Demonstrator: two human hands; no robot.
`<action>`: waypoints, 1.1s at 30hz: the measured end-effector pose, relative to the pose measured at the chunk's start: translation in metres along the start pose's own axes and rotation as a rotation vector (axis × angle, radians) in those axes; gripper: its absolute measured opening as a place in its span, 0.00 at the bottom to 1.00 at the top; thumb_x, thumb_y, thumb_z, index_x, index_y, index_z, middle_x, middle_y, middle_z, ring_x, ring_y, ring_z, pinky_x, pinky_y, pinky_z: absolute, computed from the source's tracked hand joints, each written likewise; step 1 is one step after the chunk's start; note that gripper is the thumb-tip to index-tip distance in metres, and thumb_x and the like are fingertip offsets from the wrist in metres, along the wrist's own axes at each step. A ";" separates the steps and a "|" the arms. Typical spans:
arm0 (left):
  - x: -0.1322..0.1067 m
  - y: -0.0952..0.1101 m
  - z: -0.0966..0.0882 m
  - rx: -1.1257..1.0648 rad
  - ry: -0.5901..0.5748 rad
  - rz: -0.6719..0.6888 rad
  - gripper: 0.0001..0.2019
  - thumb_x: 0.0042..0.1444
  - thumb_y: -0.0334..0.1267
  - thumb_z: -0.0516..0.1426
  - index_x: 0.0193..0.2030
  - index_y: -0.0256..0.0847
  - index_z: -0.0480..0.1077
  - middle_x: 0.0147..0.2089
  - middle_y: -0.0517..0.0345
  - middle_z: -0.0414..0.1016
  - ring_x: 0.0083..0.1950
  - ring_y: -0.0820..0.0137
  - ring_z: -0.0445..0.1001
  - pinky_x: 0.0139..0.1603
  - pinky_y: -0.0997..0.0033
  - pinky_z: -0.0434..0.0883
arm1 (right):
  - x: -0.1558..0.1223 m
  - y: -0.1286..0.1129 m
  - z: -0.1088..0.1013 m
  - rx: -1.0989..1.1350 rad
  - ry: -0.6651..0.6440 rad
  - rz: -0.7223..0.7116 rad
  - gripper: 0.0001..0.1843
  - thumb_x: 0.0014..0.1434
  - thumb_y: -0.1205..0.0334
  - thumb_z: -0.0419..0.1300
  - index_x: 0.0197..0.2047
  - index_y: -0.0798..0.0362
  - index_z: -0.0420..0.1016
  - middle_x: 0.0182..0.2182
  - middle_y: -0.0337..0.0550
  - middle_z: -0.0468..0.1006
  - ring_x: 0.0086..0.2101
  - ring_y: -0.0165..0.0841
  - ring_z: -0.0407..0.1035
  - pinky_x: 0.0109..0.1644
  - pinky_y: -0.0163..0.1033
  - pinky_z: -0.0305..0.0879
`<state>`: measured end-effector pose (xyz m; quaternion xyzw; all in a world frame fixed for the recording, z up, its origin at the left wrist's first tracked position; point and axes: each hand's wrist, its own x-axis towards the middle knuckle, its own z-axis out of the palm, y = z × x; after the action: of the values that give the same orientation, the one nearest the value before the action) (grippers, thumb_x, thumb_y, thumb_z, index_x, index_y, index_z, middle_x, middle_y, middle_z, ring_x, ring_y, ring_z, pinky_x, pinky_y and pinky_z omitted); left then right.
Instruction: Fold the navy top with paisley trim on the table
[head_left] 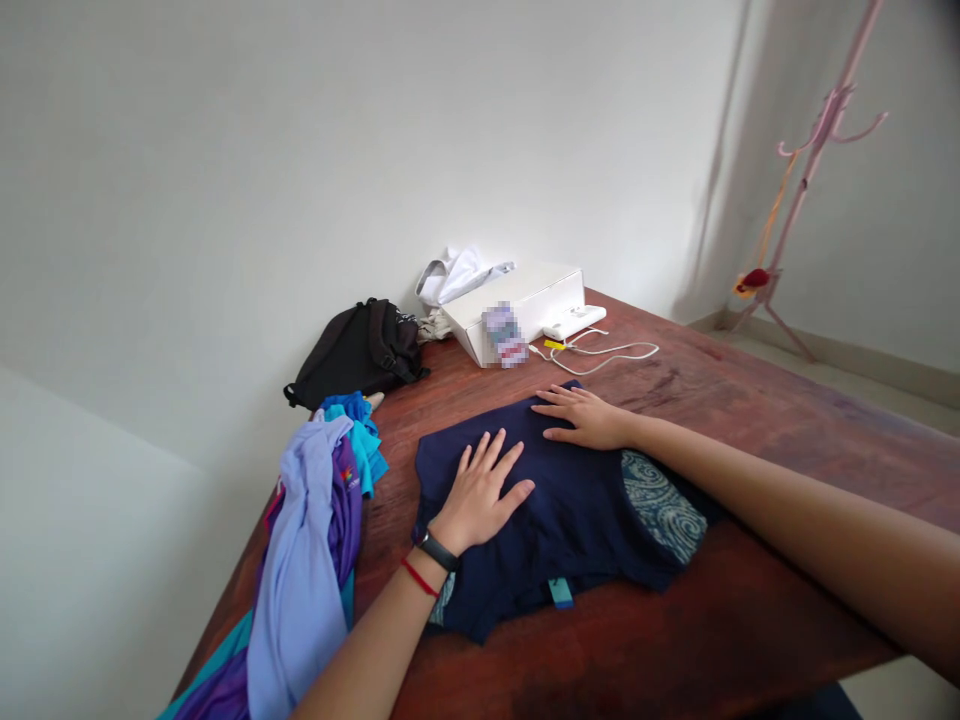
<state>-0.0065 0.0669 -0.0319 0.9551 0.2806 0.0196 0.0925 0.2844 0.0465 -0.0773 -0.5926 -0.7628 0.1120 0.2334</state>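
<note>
A dark navy garment lies spread on the brown wooden table, with a blue patterned lining showing at its right side. My left hand lies flat on its left part, fingers spread apart, a black band and a red string at the wrist. My right hand presses flat on the garment's far edge, fingers stretched out toward the left. Neither hand holds anything.
A pile of lilac, purple and teal clothes lies at the table's left edge. A black backpack sits by the wall. Behind it are a white box with white cloth on top and a white cable. A pink coat stand is at the right.
</note>
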 end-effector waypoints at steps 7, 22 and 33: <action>0.000 0.001 -0.002 0.014 0.000 0.003 0.31 0.69 0.61 0.41 0.75 0.56 0.48 0.79 0.58 0.38 0.78 0.57 0.39 0.74 0.42 0.45 | 0.000 0.001 0.000 0.012 0.009 -0.003 0.36 0.62 0.34 0.54 0.68 0.41 0.66 0.71 0.42 0.55 0.70 0.53 0.46 0.72 0.64 0.40; 0.001 0.001 0.000 0.014 0.006 0.001 0.31 0.69 0.61 0.42 0.75 0.56 0.48 0.79 0.57 0.39 0.78 0.56 0.38 0.74 0.42 0.45 | 0.000 0.002 0.001 0.009 0.006 -0.007 0.36 0.62 0.34 0.53 0.68 0.40 0.65 0.71 0.39 0.54 0.70 0.53 0.45 0.72 0.64 0.41; 0.001 -0.002 0.001 0.032 -0.020 0.009 0.32 0.69 0.61 0.41 0.76 0.55 0.47 0.79 0.57 0.36 0.78 0.56 0.35 0.74 0.41 0.44 | 0.000 0.001 0.000 -0.009 0.010 -0.009 0.36 0.63 0.34 0.53 0.68 0.41 0.65 0.71 0.41 0.55 0.70 0.53 0.46 0.71 0.65 0.42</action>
<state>-0.0064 0.0687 -0.0329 0.9579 0.2757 0.0061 0.0801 0.2851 0.0466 -0.0773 -0.5908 -0.7648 0.1046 0.2349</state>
